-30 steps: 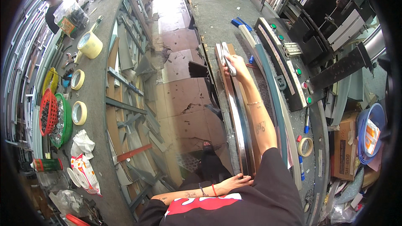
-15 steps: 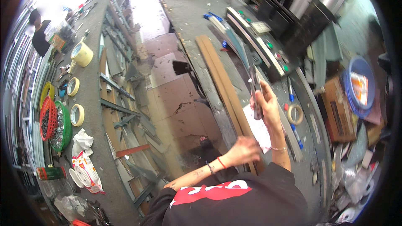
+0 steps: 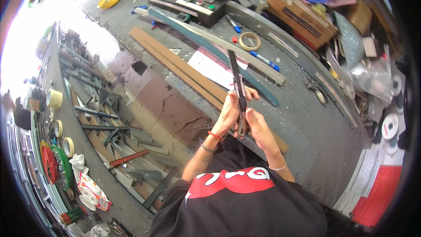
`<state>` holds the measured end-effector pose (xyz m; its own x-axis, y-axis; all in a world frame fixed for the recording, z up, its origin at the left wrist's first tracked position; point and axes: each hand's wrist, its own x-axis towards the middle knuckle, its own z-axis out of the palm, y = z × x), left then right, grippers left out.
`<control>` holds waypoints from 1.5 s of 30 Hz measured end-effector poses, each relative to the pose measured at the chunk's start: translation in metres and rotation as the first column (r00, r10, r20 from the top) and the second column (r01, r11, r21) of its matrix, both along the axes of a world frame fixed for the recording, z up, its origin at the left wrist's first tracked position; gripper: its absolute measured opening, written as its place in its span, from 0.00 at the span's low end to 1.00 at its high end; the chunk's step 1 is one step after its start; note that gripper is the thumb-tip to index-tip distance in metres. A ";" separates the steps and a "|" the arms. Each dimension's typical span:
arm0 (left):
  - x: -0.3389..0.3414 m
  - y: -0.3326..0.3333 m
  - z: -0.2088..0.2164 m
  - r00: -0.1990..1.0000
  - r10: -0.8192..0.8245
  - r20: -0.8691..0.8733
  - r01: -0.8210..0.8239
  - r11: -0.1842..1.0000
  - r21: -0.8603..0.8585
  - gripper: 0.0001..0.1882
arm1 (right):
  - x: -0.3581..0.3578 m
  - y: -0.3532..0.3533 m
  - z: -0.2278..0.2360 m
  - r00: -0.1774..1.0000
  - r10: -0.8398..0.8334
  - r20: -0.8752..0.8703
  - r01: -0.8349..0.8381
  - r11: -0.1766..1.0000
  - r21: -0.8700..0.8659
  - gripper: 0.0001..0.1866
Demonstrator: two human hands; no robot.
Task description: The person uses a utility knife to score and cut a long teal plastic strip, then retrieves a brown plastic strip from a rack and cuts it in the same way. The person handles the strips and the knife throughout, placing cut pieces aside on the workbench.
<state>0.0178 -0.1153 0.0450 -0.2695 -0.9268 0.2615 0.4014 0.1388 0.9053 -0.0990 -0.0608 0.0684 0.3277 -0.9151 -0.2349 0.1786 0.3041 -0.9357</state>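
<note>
Upright in front of my chest is a long, narrow dark tool (image 3: 236, 72) with a metal edge; its exact kind is unclear. My left hand (image 3: 229, 117) is wrapped round its lower part from the left, some fingers showing behind it. My right hand (image 3: 262, 137) closes on the same part from the right, thumb against the side. Beyond the tool, a white sheet of paper (image 3: 210, 68) lies on the workbench (image 3: 307, 123). Two brown strips (image 3: 175, 63) run beside the paper, partly hidden by my hands. A blue-grey strip (image 3: 258, 90) passes behind the tool.
Past the strips lie a pale bar (image 3: 274, 77), a tape roll (image 3: 250, 41), blue markers (image 3: 265, 60) and a black control box with green buttons (image 3: 193, 6). A cardboard box (image 3: 300, 17) stands at the far right. Metal offcuts (image 3: 109, 127) fill a rack on the left.
My view has turned to the right. My left hand has come up onto the tool, which my right hand alone held before. The tool now sits lower, close to my chest.
</note>
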 end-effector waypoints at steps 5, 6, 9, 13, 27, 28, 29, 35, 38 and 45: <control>-0.050 0.028 0.005 0.979 -0.162 0.122 0.163 0.987 0.003 0.39 | -0.041 0.018 -0.012 0.977 -0.135 0.162 0.108 0.980 0.167 0.34; -0.058 0.034 0.006 0.970 -0.207 0.129 0.205 0.978 0.030 0.39 | -0.050 0.024 -0.013 0.965 -0.164 0.203 0.126 0.975 0.184 0.34; -0.086 0.049 0.008 0.911 -0.345 0.227 0.292 0.927 0.235 0.44 | -0.075 0.041 -0.016 0.917 -0.304 0.257 0.250 0.942 0.224 0.30; -0.147 0.075 0.001 0.964 -0.231 0.129 0.210 0.965 0.157 0.45 | -0.125 0.065 -0.013 0.903 -0.378 0.202 0.327 0.912 0.247 0.26; -0.275 0.121 -0.002 0.956 -0.158 -0.246 0.203 0.965 0.168 0.37 | -0.268 0.128 0.002 0.959 0.018 0.284 -0.001 0.998 -0.060 0.16; -0.278 0.119 -0.001 0.948 -0.125 -0.291 0.178 0.970 0.163 0.36 | -0.274 0.128 0.005 0.967 0.067 0.244 -0.050 0.996 -0.075 0.21; -0.281 0.117 -0.001 0.897 -0.065 -0.438 0.188 0.951 0.244 0.36 | -0.277 0.129 0.006 0.959 0.079 0.272 -0.053 0.994 -0.100 0.23; -0.283 0.116 0.003 0.952 0.055 -0.302 -0.006 0.987 0.163 0.37 | -0.280 0.127 0.001 0.920 0.089 0.382 -0.047 0.992 -0.117 0.25; -0.277 0.119 0.005 0.967 0.042 -0.251 -0.018 0.995 0.100 0.38 | -0.275 0.130 -0.007 0.911 0.033 0.410 0.001 0.997 -0.083 0.22; -0.273 0.136 0.001 0.992 -0.010 -0.122 0.020 0.996 0.084 0.39 | -0.265 0.129 -0.015 0.920 -0.019 0.391 0.026 1.000 -0.013 0.20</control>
<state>-0.2552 0.0210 0.0459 -0.2546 -0.9432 0.2132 0.5104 0.0562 0.8581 -0.3644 0.0680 0.0530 0.3694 -0.9261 -0.0763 0.5382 0.2802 -0.7949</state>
